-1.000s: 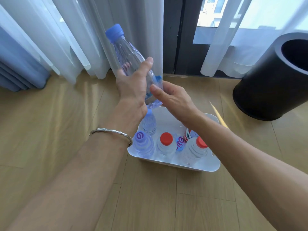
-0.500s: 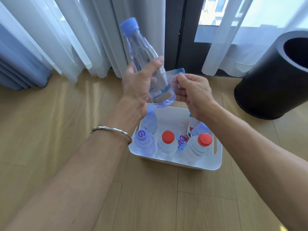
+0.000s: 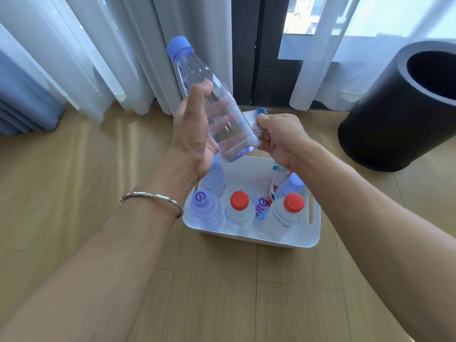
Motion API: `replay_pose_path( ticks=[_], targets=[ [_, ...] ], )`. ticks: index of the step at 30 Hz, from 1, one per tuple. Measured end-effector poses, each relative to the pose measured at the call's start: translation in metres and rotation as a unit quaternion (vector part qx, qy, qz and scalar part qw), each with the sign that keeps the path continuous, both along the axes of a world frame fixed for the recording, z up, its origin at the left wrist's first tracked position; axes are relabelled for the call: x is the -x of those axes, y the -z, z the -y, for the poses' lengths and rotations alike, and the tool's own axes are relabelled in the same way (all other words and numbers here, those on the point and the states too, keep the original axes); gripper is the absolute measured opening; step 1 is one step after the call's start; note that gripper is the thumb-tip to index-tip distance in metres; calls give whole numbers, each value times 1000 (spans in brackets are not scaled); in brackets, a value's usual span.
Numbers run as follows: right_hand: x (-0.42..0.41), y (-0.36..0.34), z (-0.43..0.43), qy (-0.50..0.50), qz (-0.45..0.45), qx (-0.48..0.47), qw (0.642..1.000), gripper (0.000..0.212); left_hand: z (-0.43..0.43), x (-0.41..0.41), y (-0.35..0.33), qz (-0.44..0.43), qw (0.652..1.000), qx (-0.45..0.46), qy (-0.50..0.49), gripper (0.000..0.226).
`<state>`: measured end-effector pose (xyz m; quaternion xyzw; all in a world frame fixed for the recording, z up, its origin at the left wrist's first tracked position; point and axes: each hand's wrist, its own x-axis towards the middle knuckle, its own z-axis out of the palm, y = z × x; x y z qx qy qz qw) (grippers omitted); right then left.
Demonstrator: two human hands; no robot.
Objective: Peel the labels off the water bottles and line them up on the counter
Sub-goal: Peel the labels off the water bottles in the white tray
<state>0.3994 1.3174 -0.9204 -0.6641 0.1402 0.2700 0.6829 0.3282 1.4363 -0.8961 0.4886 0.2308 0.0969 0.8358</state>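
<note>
The left hand (image 3: pixel 195 137) is curled round a smooth, clear plastic bottle (image 3: pixel 222 119) with a pale blue screw cap, holding it in the air above a white tub (image 3: pixel 296 240), cap uppermost and leaning left. The right hand (image 3: pixel 281 137) pinches a thin, glossy label (image 3: pixel 256 118) with blue print at the bottle's lower right side; whether the film still clings to the bottle I cannot tell. The tub is rounded plastic with a slot handle and sits on the pale wood-plank floor (image 3: pixel 74 193). Ribbed clear bottles stand upright in it, one with a purple cap (image 3: pixel 200 197), two with red caps (image 3: pixel 239 200), others pale blue. A slim metal bangle (image 3: pixel 150 197) circles the left wrist. A matte black cylindrical bin (image 3: pixel 394 114) stands to the right, sheer white curtains (image 3: pixel 98 58) behind.
</note>
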Motion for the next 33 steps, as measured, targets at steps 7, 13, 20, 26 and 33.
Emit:
replay_pose_path(
  ticks=[7,13,20,26,33],
  targets=[
    [-15,11,15,63,-16,7,998,17,2,5,-8,1,1000,12,23,26],
    [-22,51,63,21,138,263,955,25,-12,8,-16,-2,999,5,47,34],
    [-23,63,33,-214,267,399,851,30,0,9,-7,-20,997,-43,58,27],
    [-21,71,27,-302,297,468,775,30,-10,11,-8,-36,997,-36,50,30],
    [-24,75,18,-399,259,484,734,32,-18,12,-6,-37,998,-39,32,27]
  ],
)
